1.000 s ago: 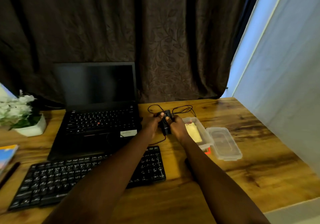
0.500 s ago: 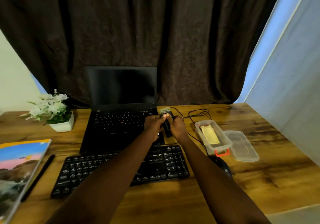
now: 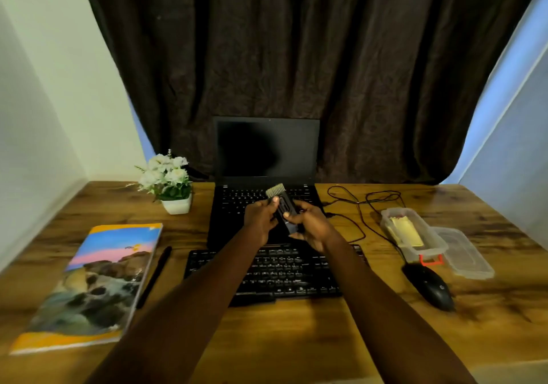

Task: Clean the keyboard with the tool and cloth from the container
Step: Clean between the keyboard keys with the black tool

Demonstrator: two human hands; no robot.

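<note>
The left hand (image 3: pixel 261 220) and right hand (image 3: pixel 311 226) both grip the tool (image 3: pixel 283 208) near the keyboard (image 3: pixel 275 271), bristles up, probably readying it. The cloth (image 3: pixel 406 231) lies in the container (image 3: pixel 430 253).

No writing is legible, even on the book (image 3: pixel 98 280).

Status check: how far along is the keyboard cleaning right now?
Done: the container is open, its lid beside it, and the brush tool is out. In hand: the left hand and right hand both grip it above the laptop, bristles pointing away. Left: brushing the keyboard, then wiping with the yellow cloth, which lies in the container.
</note>
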